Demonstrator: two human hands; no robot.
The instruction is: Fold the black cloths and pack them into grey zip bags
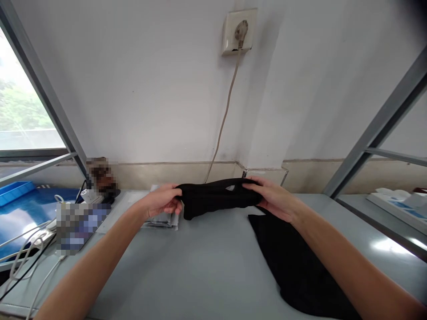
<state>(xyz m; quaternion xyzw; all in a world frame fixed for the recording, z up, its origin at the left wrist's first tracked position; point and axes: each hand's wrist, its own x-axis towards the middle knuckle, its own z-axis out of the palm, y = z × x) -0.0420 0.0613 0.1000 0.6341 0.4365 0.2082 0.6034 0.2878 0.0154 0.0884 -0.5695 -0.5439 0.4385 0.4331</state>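
A strip of black fabric [213,198] is stretched level between my two hands, raised over the grey table. My left hand [165,200] pinches its left end, with the fingers curled around the edge. At the other end, my right hand [271,195] grips the cloth between thumb and fingers. A small gap shows in the fabric near the right hand. Below my right forearm lies a larger black cloth [300,271], flat on the table; whether it joins the held piece cannot be made out. What kind of garment or cloth this is does not show.
Flat plastic-wrapped packets [162,220] lie behind my left hand on the grey table [200,266]. White cables [36,249], a blurred device and a blue tray [16,192] are at the left. A plugged cord [227,111] hangs down the wall. Metal frame posts [376,120] stand at both sides.
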